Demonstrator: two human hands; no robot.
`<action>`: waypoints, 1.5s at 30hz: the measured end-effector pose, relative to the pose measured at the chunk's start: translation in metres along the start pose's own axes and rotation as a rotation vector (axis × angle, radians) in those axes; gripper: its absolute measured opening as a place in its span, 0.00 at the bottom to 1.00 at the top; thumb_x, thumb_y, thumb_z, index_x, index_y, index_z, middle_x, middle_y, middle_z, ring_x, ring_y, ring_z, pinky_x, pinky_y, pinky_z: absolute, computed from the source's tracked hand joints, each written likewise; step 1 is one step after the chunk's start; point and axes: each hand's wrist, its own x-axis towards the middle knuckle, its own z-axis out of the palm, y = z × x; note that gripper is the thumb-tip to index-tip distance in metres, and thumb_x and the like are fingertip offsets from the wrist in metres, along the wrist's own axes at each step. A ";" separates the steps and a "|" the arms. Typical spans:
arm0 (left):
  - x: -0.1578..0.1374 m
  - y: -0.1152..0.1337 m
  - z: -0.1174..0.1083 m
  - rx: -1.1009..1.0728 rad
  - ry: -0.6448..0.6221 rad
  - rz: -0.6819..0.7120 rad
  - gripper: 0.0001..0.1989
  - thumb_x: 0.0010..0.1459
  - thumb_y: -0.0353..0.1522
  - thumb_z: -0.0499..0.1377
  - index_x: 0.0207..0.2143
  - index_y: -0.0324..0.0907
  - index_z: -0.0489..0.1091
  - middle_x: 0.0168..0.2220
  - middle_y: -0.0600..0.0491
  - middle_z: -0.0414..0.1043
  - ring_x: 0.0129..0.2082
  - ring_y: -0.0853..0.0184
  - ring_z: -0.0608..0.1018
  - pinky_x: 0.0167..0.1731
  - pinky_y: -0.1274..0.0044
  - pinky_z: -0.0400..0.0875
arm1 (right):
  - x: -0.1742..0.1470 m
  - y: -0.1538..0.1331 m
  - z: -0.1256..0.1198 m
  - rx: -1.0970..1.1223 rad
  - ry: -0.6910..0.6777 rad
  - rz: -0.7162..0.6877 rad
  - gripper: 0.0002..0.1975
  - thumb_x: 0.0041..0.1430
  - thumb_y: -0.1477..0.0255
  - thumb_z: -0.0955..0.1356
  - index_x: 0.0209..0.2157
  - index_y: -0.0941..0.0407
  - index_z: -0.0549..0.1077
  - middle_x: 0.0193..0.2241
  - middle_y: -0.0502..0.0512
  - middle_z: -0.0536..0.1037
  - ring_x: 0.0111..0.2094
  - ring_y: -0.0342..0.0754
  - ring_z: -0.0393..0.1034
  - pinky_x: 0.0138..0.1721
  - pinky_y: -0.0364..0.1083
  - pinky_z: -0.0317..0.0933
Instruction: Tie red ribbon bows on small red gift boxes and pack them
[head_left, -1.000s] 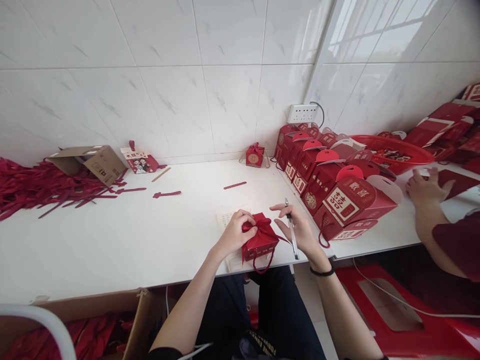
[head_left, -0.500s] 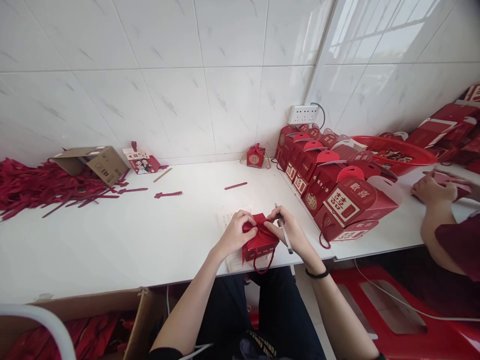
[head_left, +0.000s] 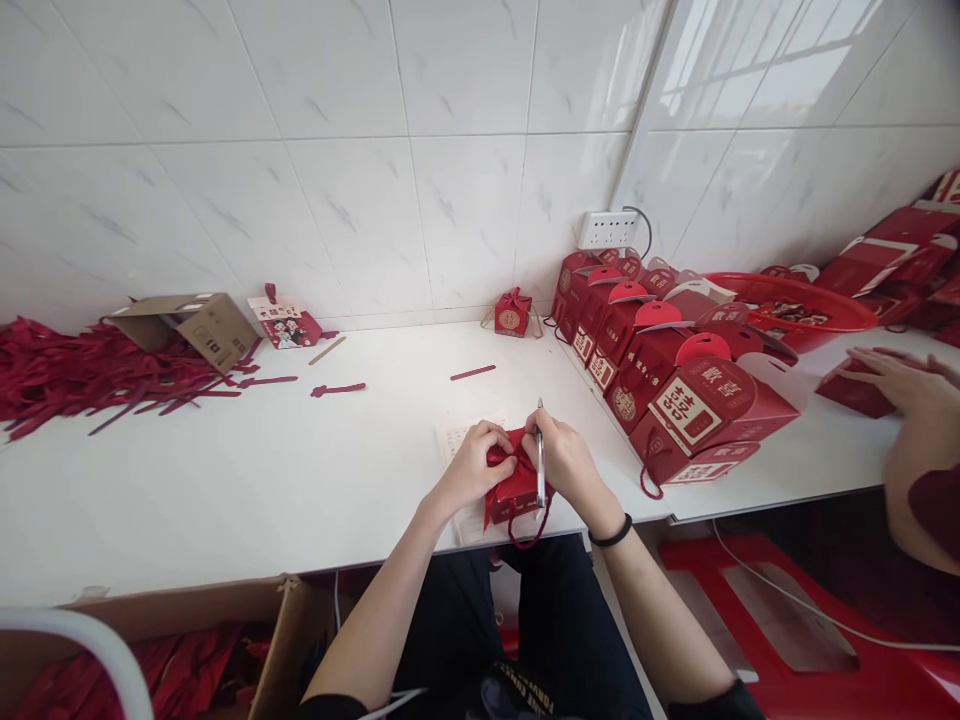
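A small red gift box (head_left: 517,505) with a cord handle (head_left: 531,543) stands at the table's front edge, on a printed sheet (head_left: 451,440). Across its top runs a red ribbon (head_left: 495,490). My left hand (head_left: 482,463) pinches the ribbon near the middle of the lid. At the box's right side, my right hand (head_left: 566,460) is closed around a pen (head_left: 540,460), its fingertips at the ribbon too. Whether those fingertips also grip the ribbon is hidden behind the hand.
Red boxes (head_left: 682,410) stand in rows on the right, before a red basin (head_left: 817,315). A co-worker's hands (head_left: 911,380) touch another box. Ribbons (head_left: 75,370) pile up at left beside a cardboard box (head_left: 206,330). A small ribboned box (head_left: 513,315) sits by the wall.
My right hand has moved left, closer to my left hand, and the pen now stands more upright. My left hand stays on the ribbon. The co-worker's hands have shifted over their box.
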 end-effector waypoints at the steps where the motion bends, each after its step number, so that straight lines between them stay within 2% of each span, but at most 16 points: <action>1: 0.000 0.000 0.000 0.000 -0.002 -0.004 0.01 0.51 0.30 0.56 0.29 0.42 0.65 0.41 0.52 0.63 0.45 0.65 0.67 0.47 0.71 0.64 | 0.000 0.001 0.001 -0.082 0.003 -0.028 0.02 0.54 0.77 0.59 0.30 0.55 0.58 0.22 0.51 0.67 0.21 0.46 0.59 0.25 0.43 0.52; 4: 0.000 0.001 -0.001 0.007 -0.006 -0.014 0.01 0.51 0.30 0.56 0.29 0.42 0.66 0.41 0.52 0.63 0.45 0.65 0.68 0.48 0.71 0.64 | -0.001 0.006 -0.003 -0.163 -0.014 -0.077 0.03 0.55 0.78 0.59 0.30 0.55 0.59 0.23 0.52 0.68 0.21 0.47 0.60 0.25 0.44 0.52; 8: -0.001 0.003 -0.002 0.013 -0.017 -0.020 0.01 0.52 0.31 0.56 0.29 0.42 0.66 0.41 0.52 0.63 0.46 0.65 0.68 0.49 0.70 0.63 | -0.009 0.013 -0.014 -0.094 -0.071 -0.049 0.02 0.57 0.75 0.60 0.31 0.55 0.59 0.23 0.51 0.68 0.20 0.46 0.61 0.23 0.42 0.51; 12: -0.001 0.005 -0.001 0.017 -0.017 -0.030 0.02 0.52 0.31 0.56 0.29 0.43 0.66 0.41 0.52 0.63 0.47 0.64 0.67 0.50 0.70 0.62 | -0.017 0.013 -0.017 -0.064 -0.043 -0.015 0.05 0.58 0.74 0.60 0.28 0.54 0.57 0.22 0.51 0.66 0.20 0.45 0.60 0.23 0.42 0.50; 15: 0.000 0.006 -0.001 0.025 -0.014 -0.038 0.01 0.52 0.31 0.56 0.29 0.42 0.66 0.42 0.51 0.63 0.48 0.63 0.67 0.51 0.69 0.61 | -0.016 0.009 -0.016 0.022 -0.036 0.008 0.05 0.57 0.74 0.59 0.27 0.54 0.56 0.22 0.50 0.64 0.20 0.44 0.58 0.24 0.42 0.51; 18: -0.002 0.005 -0.002 0.015 -0.021 -0.017 0.04 0.52 0.34 0.57 0.30 0.43 0.67 0.43 0.50 0.64 0.49 0.63 0.67 0.51 0.69 0.61 | -0.013 0.011 -0.018 0.217 -0.102 0.051 0.06 0.57 0.72 0.60 0.27 0.54 0.57 0.22 0.48 0.64 0.21 0.43 0.58 0.25 0.41 0.53; 20: -0.006 0.003 -0.005 0.016 0.046 0.043 0.09 0.51 0.37 0.59 0.35 0.44 0.68 0.47 0.49 0.63 0.52 0.60 0.64 0.54 0.67 0.57 | -0.012 0.015 -0.024 0.358 -0.166 0.101 0.08 0.57 0.67 0.62 0.28 0.54 0.58 0.23 0.48 0.65 0.23 0.43 0.59 0.26 0.42 0.55; 22: -0.013 0.001 -0.007 0.017 0.205 0.097 0.13 0.53 0.39 0.57 0.39 0.44 0.67 0.50 0.49 0.62 0.55 0.59 0.62 0.55 0.66 0.54 | -0.013 0.020 -0.032 0.444 -0.197 0.163 0.12 0.56 0.62 0.65 0.28 0.55 0.60 0.24 0.49 0.68 0.24 0.44 0.61 0.27 0.42 0.56; 23: -0.016 0.001 -0.008 0.021 0.303 0.085 0.12 0.54 0.39 0.55 0.39 0.44 0.66 0.49 0.49 0.63 0.53 0.60 0.63 0.54 0.66 0.56 | -0.013 0.022 -0.036 0.465 -0.194 0.192 0.13 0.56 0.60 0.65 0.28 0.55 0.61 0.24 0.49 0.69 0.24 0.45 0.62 0.27 0.43 0.57; 25: -0.023 0.002 -0.010 0.031 0.418 -0.052 0.12 0.57 0.41 0.50 0.33 0.43 0.65 0.39 0.50 0.67 0.43 0.63 0.69 0.45 0.70 0.62 | -0.013 0.021 -0.040 0.478 -0.149 0.249 0.16 0.57 0.57 0.64 0.28 0.55 0.61 0.23 0.51 0.70 0.25 0.46 0.64 0.28 0.43 0.58; 28: -0.030 0.006 -0.011 0.067 0.309 -0.337 0.20 0.59 0.46 0.44 0.21 0.43 0.57 0.20 0.56 0.60 0.23 0.68 0.67 0.27 0.75 0.61 | -0.009 0.014 -0.037 0.468 -0.095 0.297 0.21 0.58 0.51 0.60 0.26 0.55 0.59 0.21 0.52 0.70 0.24 0.47 0.65 0.27 0.44 0.57; 30: -0.032 0.012 -0.010 0.094 0.207 -0.394 0.23 0.58 0.49 0.43 0.18 0.43 0.53 0.16 0.58 0.55 0.19 0.70 0.63 0.23 0.76 0.56 | -0.004 0.008 -0.031 0.455 -0.097 0.311 0.22 0.58 0.49 0.59 0.25 0.54 0.58 0.18 0.51 0.68 0.21 0.46 0.63 0.25 0.44 0.55; 33: -0.030 0.018 -0.008 0.093 0.185 -0.351 0.21 0.56 0.47 0.48 0.19 0.42 0.54 0.17 0.59 0.57 0.20 0.70 0.64 0.24 0.77 0.56 | 0.002 0.001 -0.020 0.435 -0.081 0.339 0.22 0.59 0.51 0.59 0.24 0.54 0.58 0.16 0.47 0.62 0.19 0.44 0.58 0.24 0.43 0.52; 36: -0.028 0.019 -0.008 0.035 0.184 -0.332 0.14 0.53 0.43 0.54 0.24 0.42 0.59 0.22 0.58 0.63 0.24 0.70 0.68 0.27 0.78 0.60 | 0.004 0.000 -0.014 0.421 -0.044 0.362 0.18 0.56 0.54 0.61 0.24 0.54 0.58 0.15 0.46 0.60 0.18 0.44 0.56 0.23 0.43 0.51; 39: -0.029 0.016 -0.009 -0.033 0.173 -0.299 0.09 0.53 0.39 0.55 0.30 0.42 0.62 0.26 0.57 0.66 0.26 0.70 0.70 0.29 0.77 0.64 | 0.001 0.004 -0.013 0.468 -0.024 0.373 0.14 0.52 0.59 0.63 0.25 0.54 0.59 0.17 0.46 0.61 0.19 0.43 0.56 0.23 0.43 0.52; 45: -0.032 0.010 -0.015 -0.100 0.070 -0.151 0.10 0.54 0.36 0.55 0.38 0.42 0.67 0.34 0.53 0.69 0.32 0.69 0.72 0.34 0.76 0.67 | -0.013 0.008 -0.013 0.586 0.049 0.416 0.11 0.52 0.62 0.63 0.27 0.55 0.59 0.20 0.47 0.62 0.21 0.43 0.56 0.25 0.42 0.53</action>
